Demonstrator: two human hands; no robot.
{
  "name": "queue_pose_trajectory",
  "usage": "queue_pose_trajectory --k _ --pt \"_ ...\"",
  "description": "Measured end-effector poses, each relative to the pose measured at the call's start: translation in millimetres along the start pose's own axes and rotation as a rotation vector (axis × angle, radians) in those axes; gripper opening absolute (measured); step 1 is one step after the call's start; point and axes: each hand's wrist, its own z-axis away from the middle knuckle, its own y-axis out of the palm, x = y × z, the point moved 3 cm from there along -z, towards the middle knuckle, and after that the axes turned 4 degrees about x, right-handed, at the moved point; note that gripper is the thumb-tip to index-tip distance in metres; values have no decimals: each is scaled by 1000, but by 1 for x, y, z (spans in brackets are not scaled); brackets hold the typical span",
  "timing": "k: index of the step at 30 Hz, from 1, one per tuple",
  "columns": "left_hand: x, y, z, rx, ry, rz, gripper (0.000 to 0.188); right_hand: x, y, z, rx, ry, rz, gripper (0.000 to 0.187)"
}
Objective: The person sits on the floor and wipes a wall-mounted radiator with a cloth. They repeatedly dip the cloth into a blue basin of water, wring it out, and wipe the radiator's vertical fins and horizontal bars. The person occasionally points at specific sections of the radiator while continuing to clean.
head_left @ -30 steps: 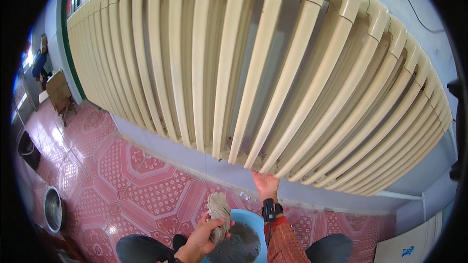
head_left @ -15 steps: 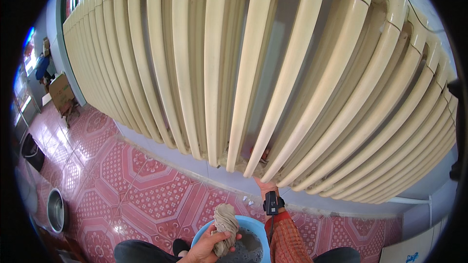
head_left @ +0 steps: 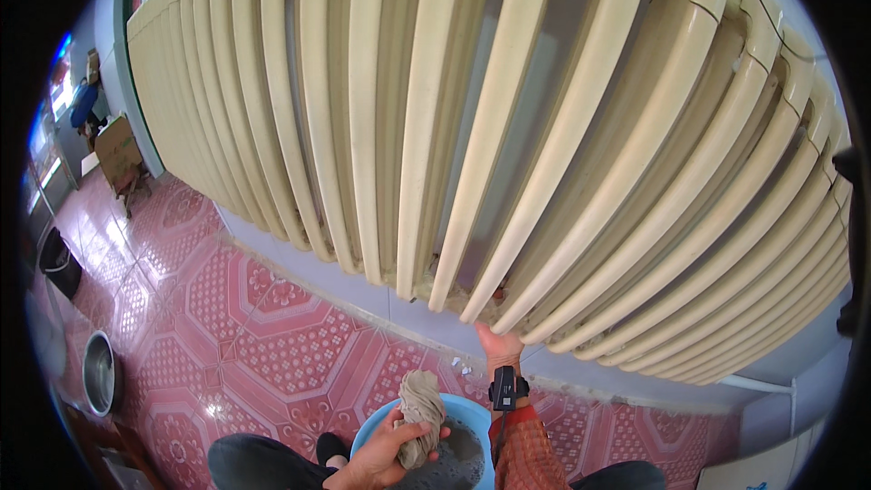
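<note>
My left hand (head_left: pixel 388 452) is closed round a crumpled grey-beige cloth (head_left: pixel 420 416), held bunched over a light blue basin (head_left: pixel 365 436). Cloudy, foamy water (head_left: pixel 456 463) lies in the basin. My right hand (head_left: pixel 498 341) reaches up to the lower ends of the cream radiator columns (head_left: pixel 426 172). Its fingers go behind the columns and are mostly hidden; a small reddish patch shows through the gap there. Whether that hand holds anything does not show. A black device is strapped on my right wrist.
Pink patterned floor tiles (head_left: pixel 272 345) run below the radiator, with small white scraps (head_left: pixel 463 367) near the wall base. Over to the left are a metal bowl (head_left: pixel 102 372), a black bucket (head_left: pixel 60 263) and a cardboard box (head_left: pixel 119 152). A white pipe (head_left: pixel 758 385) runs at lower right.
The view has shifted slightly, so the radiator's upper part appears farther right. My left hand still grips the cloth above the basin, and my right hand stays at the radiator's bottom.
</note>
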Motion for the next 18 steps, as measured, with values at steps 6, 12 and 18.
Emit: queue_pose_trajectory --k 6,12,18 --pt "-1 -1 3 -6 -4 20 42 2 6 15 -79 52 -367 53" --pt "0 -2 4 -59 -15 27 41 2 10 17 -17 42 -315 64" --pt "0 -2 4 -48 -4 38 40 -2 -10 4 74 59 -109 54"
